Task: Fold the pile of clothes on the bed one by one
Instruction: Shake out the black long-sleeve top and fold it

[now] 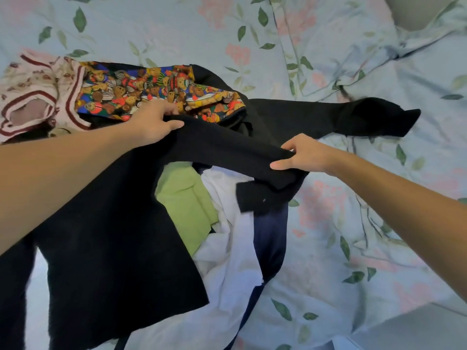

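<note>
A black long-sleeved garment [113,243] lies spread over the pile on the bed. My left hand [154,122] grips its upper edge near the middle of the view. My right hand [305,155] pinches the same black fabric further right, so a band of cloth stretches between both hands. One black sleeve [374,116] trails out to the right across the sheet. Under the black garment sit a green piece [187,198], a white piece [227,261] and a navy piece [270,238].
A teddy-bear print garment [151,89] and a pink garment with dark red stripes [32,92] lie at the back left. The floral sheet [341,223] shows to the right and at the back. A pillow corner [419,11] sits at the top right.
</note>
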`<state>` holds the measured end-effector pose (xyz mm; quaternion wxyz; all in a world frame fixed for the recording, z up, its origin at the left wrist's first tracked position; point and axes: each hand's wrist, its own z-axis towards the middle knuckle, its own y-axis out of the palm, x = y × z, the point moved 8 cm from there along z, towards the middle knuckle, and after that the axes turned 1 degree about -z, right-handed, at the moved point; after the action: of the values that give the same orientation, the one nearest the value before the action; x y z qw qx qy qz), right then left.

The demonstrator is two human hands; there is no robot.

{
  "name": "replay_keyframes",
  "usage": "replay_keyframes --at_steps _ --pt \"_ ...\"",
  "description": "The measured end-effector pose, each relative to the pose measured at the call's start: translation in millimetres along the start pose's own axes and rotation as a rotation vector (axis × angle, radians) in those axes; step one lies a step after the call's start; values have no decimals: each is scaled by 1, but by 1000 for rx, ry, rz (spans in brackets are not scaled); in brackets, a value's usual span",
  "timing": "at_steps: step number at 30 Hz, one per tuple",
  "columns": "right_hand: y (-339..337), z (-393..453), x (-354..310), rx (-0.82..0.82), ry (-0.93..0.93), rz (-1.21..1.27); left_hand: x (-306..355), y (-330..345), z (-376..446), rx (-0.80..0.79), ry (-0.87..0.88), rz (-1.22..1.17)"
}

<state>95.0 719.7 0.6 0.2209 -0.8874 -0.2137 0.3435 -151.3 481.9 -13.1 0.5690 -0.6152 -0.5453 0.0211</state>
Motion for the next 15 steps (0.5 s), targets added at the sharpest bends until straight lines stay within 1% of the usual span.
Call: replay_keyframes --at_steps 3,7,9,15 --pt "-6 -11 26 -23 4 101 -5 3 3 19 -35 13" --pt "-17 -15 65 25 40 177 -2 11 6 37 -61 55" --pt "-21 -15 80 28 64 127 1 16 9 41 -68 99" --pt "-31 -13 117 28 162 -190 5 30 15 105 -105 207"
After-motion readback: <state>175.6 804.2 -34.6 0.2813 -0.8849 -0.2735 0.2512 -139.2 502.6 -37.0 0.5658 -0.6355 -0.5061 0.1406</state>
